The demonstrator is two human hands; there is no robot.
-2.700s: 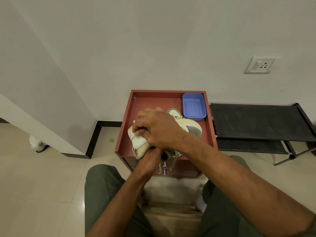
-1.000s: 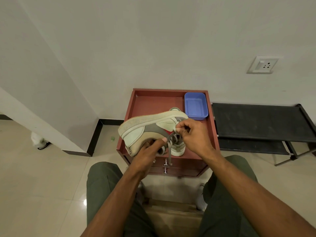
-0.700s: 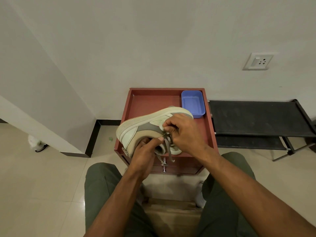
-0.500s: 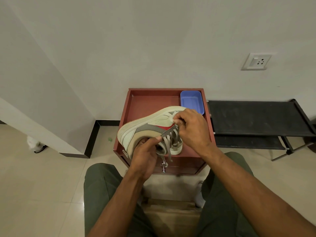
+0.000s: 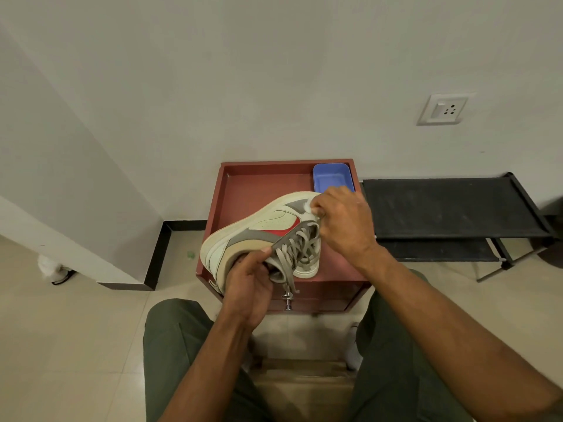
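Head view: a person seated before a red-brown cabinet [image 5: 243, 190] held a cream and grey high-top sneaker [image 5: 262, 229] on its side in the air, just above the cabinet's tray-like top. The left hand [image 5: 248, 281] gripped the shoe at its collar, thumb over the rim and fingers apparently tucked inside the opening. The right hand [image 5: 344, 220] pinched a small white wad [image 5: 311, 207], perhaps a cloth, against the upper near the toe.

The shoe looked light enough for one hand, with a stiff sole and a softer upper that would likely give under pressure. The padded collar or the sole's edge seemed the surest holds, while the loose grey laces [image 5: 297, 251] hung free and could snag.

A red patch [image 5: 283, 228] marked the side, but no brand name or writing could be read.

A second shoe [image 5: 307, 269] lay beneath on the cabinet. A blue tray [image 5: 332, 178] sat at its back right corner, a black rack [image 5: 441, 208] stood alongside, and a wall socket [image 5: 443, 109] was above.
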